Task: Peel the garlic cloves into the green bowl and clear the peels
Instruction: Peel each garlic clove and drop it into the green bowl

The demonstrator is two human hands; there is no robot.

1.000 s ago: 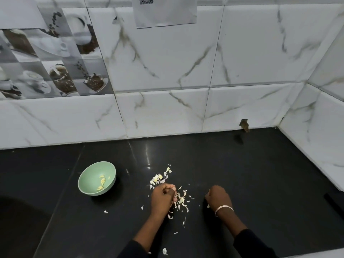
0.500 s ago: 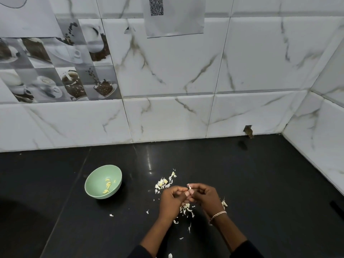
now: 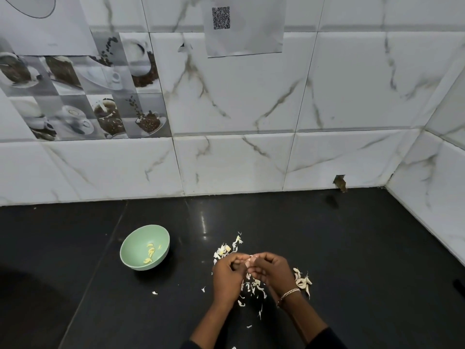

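1. A person's left hand (image 3: 229, 275) and right hand (image 3: 273, 270) meet fingertip to fingertip low over a black desk (image 3: 352, 248), both with fingers curled, pinching one small pale garlic clove (image 3: 249, 260) between them.
2. The green bowl (image 3: 133, 245) stands on the desk well to the left of the hands, apart from them, and holds a few yellowish peeled cloves (image 3: 150, 253) in its bottom.
3. Papery white peels (image 3: 254, 288) lie scattered on the desk under and just in front of the hands, with more in a small heap (image 3: 226, 248) just behind the left hand.
4. A cluster of pale cloves (image 3: 303, 280) lies on the desk just beside the right wrist, which wears a chain bracelet (image 3: 290, 292); whether they are peeled cannot be told.
5. White marble-look tiles (image 3: 239, 159) back the desk, and a paper sheet with a QR code (image 3: 244, 26) hangs on them above.
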